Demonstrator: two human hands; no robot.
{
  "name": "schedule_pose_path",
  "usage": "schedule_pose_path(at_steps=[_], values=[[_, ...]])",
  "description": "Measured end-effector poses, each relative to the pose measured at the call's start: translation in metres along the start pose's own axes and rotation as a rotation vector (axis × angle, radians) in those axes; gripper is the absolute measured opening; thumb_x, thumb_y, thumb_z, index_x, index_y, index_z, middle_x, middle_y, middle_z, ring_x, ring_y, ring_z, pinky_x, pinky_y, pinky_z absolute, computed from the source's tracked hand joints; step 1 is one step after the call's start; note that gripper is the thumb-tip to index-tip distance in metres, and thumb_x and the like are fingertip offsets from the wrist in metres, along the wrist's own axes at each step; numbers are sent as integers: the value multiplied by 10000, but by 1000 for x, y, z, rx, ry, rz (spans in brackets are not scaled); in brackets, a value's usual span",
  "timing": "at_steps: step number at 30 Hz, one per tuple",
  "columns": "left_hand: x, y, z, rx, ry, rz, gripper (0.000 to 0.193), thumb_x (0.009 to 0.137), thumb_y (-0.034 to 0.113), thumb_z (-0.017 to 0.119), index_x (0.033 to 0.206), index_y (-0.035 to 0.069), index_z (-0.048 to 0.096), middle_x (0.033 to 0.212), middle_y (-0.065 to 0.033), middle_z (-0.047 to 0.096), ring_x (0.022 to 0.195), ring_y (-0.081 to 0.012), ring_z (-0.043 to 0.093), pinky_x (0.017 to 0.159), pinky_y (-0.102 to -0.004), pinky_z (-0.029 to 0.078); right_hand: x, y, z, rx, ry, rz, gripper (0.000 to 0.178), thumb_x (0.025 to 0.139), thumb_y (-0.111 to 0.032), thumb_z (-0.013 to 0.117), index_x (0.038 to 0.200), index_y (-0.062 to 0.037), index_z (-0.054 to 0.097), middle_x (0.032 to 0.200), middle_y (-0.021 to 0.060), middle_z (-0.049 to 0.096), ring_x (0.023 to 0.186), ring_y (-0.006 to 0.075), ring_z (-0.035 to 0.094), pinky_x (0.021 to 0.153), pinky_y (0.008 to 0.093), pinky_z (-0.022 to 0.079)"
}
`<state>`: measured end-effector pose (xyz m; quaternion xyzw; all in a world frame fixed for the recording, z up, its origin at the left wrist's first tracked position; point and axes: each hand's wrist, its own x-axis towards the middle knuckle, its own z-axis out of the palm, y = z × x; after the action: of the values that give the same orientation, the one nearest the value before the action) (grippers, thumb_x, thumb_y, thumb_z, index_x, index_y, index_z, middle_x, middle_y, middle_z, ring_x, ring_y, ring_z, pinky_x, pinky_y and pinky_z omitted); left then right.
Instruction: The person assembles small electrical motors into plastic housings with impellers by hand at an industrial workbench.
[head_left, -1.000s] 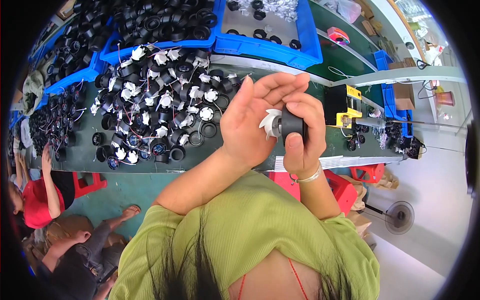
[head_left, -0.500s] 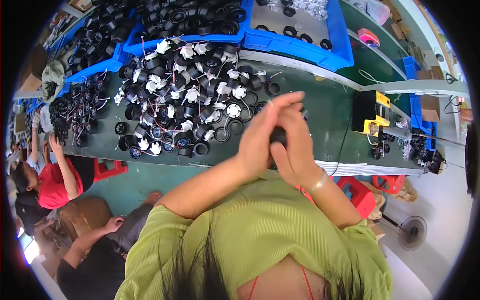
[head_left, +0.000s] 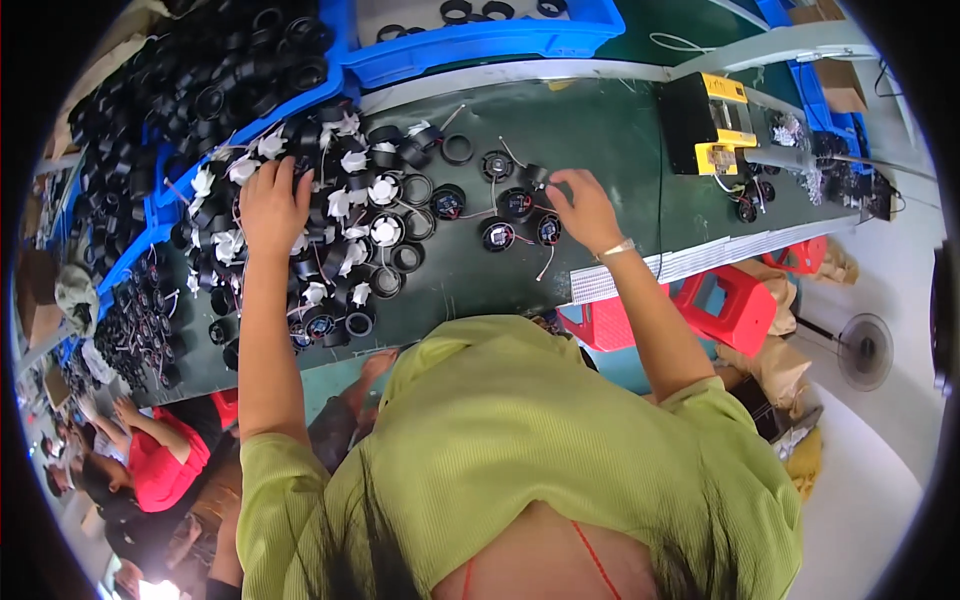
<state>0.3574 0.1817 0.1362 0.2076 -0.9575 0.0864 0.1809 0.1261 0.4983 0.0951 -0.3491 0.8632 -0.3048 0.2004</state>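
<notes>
My left hand (head_left: 272, 212) reaches over the pile of black rings and white fan wheels, palm down. Its fingers are stretched out, the thumb apart, and nothing visible is held; what lies beneath them is hidden. A white fan wheel (head_left: 384, 190) and a black ring (head_left: 408, 257) lie at the pile's right edge. My right hand (head_left: 588, 212) pinches a small black round housing (head_left: 537, 178) at its right side, between thumb and forefinger. Around it lie several wired round parts, among them a black round unit (head_left: 498, 235) with a circuit board inside.
Blue bins (head_left: 480, 45) with black rings stand along the back. A black and yellow machine (head_left: 708, 125) is at the right, with a cable running down the green table (head_left: 600, 120). Red stools (head_left: 725, 310) stand below the table's edge. A co-worker in a red shirt (head_left: 165, 460) sits at left.
My hands, together around a dark part before, have separated. The left has moved left over the pile; the right is beside the wired parts. My view has shifted too.
</notes>
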Motion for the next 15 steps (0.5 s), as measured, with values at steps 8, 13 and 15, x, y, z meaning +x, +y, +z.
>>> schedule_pose_path(at_steps=[8, 13, 15], values=[[38, 14, -1, -102, -50, 0, 294, 750, 250, 608, 947, 33, 571, 923, -121, 566, 782, -297, 526, 693, -379, 422, 51, 44, 30, -41, -287, 140, 547, 730, -436, 572, 1167, -129, 458, 1029, 193, 497, 951, 367, 500, 823, 406, 413], [153, 55, 24, -429, 52, -9, 200, 729, 157, 627, 877, 27, 591, 856, -132, 587, 804, -315, 540, 726, -367, 424, 57, 62, 21, 381, -57, 142, 397, 728, -225, 626, 1084, -86, 520, 902, 126, 525, 822, 243, 539, 713, 338, 443], [204, 69, 59, -483, 7, 37, 213, 741, 170, 606, 901, 29, 597, 860, -136, 590, 815, -317, 542, 728, -369, 430, 61, 59, -1, 922, -124, 355, 351, 759, -119, 600, 1094, -54, 514, 826, 37, 503, 725, 112, 508, 613, 230, 428]])
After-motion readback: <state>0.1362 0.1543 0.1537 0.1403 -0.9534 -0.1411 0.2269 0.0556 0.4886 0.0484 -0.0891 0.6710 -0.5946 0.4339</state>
